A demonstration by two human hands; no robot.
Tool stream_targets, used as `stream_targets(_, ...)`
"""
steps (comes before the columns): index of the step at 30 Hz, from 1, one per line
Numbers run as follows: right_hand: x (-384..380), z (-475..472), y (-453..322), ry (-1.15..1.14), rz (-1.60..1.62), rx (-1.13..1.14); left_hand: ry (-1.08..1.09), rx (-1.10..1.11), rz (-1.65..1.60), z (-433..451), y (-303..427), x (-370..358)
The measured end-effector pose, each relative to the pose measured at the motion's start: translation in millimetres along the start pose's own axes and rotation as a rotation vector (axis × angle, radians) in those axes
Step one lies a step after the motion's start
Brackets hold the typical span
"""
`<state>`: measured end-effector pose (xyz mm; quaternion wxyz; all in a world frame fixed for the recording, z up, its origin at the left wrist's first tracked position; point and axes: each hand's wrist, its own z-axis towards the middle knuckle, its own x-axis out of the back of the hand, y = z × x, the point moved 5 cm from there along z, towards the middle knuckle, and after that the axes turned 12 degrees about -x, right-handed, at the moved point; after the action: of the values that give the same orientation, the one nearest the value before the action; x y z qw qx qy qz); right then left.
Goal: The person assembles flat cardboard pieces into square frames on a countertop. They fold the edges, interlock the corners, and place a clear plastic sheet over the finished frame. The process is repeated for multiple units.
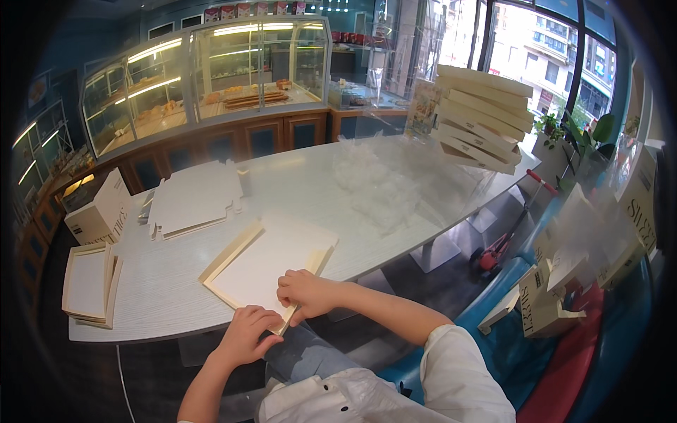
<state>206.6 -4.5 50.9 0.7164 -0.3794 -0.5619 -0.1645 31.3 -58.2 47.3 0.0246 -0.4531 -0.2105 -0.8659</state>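
Observation:
A shallow cream cardboard box tray [280, 254] with a white inside lies at an angle over the table's near edge. Its left and near walls stand up, and the right-hand wall is partly raised. My left hand [254, 332] pinches the near corner, fingers inside and thumb outside. Close beside it, my right hand [305, 295] grips the near right wall, fingers curled over the inside and thumb low on the outer face. Both hands partly hide that corner and the folds there.
Flat white cardboard blanks [195, 198] lie stacked on the table [158, 275]. Nested box trays [90, 285] sit at its left end, with a printed carton [100, 211] behind. Clear plastic wrapping [381, 185] and stacked boxes [481, 116] occupy the far end. More cartons [550, 301] rest on the blue seat.

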Motion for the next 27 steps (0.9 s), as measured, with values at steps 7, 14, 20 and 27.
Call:
stream_targets(7,-6.4,4.6,-4.6,-0.052,0.233,-0.007,-0.011,0.007,0.046,-2.3,-4.3,-2.4)
stream_targets(14,-19.3,-4.0,-15.2,0.026,0.206,0.069,0.029,0.024,-0.024,-5.3,-11.9,-2.7)
stream_targets(20,-18.4,-12.1,-17.8,0.013,0.299,0.089,0.081,-0.001,-0.048,-7.1,-13.5,0.9)
stream_targets(27,-12.9,-19.3,-20.7,0.086,0.296,0.159,0.097,-0.091,0.028,-8.9,-13.8,2.1)
